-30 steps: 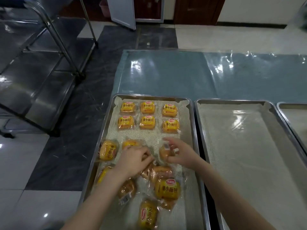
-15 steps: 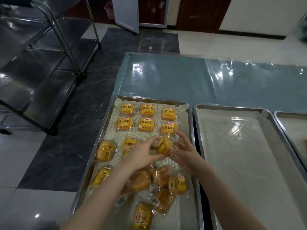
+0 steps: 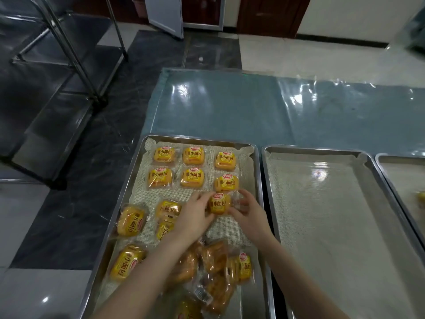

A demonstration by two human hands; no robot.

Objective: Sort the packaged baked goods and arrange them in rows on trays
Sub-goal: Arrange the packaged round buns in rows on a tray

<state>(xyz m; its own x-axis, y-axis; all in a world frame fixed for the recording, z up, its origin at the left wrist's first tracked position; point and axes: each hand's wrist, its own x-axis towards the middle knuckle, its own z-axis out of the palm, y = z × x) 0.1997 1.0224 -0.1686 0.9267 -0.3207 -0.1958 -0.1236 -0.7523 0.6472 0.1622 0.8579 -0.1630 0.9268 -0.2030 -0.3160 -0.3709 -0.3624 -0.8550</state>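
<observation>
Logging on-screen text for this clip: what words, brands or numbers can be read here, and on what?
"小面包": on the held packet between the left hand and right hand, and on the six packets in rows.
"小面包", turned sideways: on the loose packets at the tray's left.
Red oval brand logos on the packets: too blurred to read.
Barcode label in the pile: unreadable.

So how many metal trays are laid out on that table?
3: the left tray holds the bread packets, the middle tray shows only its liner, the right tray is cut off at the frame edge. More may lie beyond.
</observation>
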